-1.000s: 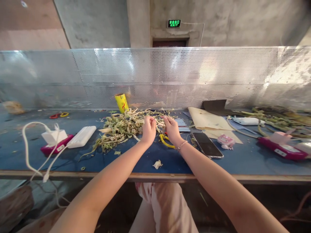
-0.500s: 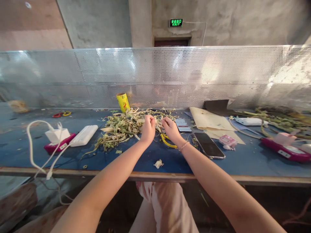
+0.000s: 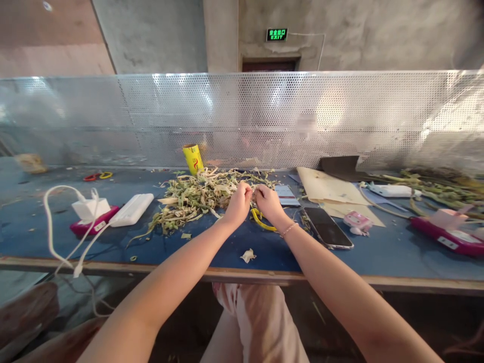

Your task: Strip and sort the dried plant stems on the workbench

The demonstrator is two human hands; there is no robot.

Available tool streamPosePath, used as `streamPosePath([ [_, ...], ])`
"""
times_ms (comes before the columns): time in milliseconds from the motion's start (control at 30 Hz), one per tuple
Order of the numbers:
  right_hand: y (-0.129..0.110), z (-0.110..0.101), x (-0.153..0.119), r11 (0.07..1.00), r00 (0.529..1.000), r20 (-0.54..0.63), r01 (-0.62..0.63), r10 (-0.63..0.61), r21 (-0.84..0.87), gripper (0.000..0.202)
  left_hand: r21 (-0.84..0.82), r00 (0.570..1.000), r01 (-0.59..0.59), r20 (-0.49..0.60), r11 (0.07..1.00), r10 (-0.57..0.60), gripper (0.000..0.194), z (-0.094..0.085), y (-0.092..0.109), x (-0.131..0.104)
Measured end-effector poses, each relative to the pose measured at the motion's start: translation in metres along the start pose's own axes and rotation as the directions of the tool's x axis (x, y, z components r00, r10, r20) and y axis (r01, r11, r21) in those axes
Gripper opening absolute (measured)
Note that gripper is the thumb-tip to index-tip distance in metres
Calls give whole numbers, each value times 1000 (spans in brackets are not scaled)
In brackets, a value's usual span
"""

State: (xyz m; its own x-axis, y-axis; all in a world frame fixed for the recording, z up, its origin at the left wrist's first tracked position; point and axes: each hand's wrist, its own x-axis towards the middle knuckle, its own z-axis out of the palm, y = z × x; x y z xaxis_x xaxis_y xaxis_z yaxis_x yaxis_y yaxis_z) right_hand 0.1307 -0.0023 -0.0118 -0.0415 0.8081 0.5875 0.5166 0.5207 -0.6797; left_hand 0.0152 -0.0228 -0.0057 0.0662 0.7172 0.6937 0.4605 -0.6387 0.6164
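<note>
My left hand [image 3: 240,202] is closed in a pinch at the right edge of a pile of dried, pale green plant pieces [image 3: 189,204]. Close beside it, my right hand [image 3: 267,199] is closed too, with a bracelet at its wrist. Whatever the fingertips hold is too small to make out. Under my right hand lies a yellow-handled tool [image 3: 262,223], partly hidden. A phone with a lit screen [image 3: 287,195] rests just beyond that hand. One pale scrap [image 3: 248,255] sits on the blue table [image 3: 227,252] near the front edge.
A yellow tube [image 3: 193,159] stands behind the pile. To the left are a white power bank [image 3: 132,209] and a magenta power strip [image 3: 93,225] with cables. A dark phone [image 3: 328,228], pink case [image 3: 357,223] and brown paper [image 3: 330,187] lie right. Perforated metal [image 3: 227,121] closes the back.
My left hand has moved right, closer to my right hand. The right hand has shifted slightly with the view and stays closed.
</note>
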Motion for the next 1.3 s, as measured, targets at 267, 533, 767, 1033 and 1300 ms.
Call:
streamPosePath([
  [267,-1,-1,0,996,996,-56,76,-74,43,19,-256,982,133,-98,957,-163,12,4,-10,7],
  [533,3,0,1,991,991,-128,59,-43,122,22,-786,788,504,248,359,-563,20,10,-6,12],
  [767,3,3,-1,987,990,-113,100,-86,124,24,-742,723,621,418,252,-550,22,5,3,9],
  [1033,3,5,-3,984,989,-74,136,-128,113,23,-723,673,659,442,208,-593,24,5,0,11],
  [1300,5,8,-2,982,987,-18,159,-158,101,24,-669,729,628,325,398,-603,17,3,-3,11],
])
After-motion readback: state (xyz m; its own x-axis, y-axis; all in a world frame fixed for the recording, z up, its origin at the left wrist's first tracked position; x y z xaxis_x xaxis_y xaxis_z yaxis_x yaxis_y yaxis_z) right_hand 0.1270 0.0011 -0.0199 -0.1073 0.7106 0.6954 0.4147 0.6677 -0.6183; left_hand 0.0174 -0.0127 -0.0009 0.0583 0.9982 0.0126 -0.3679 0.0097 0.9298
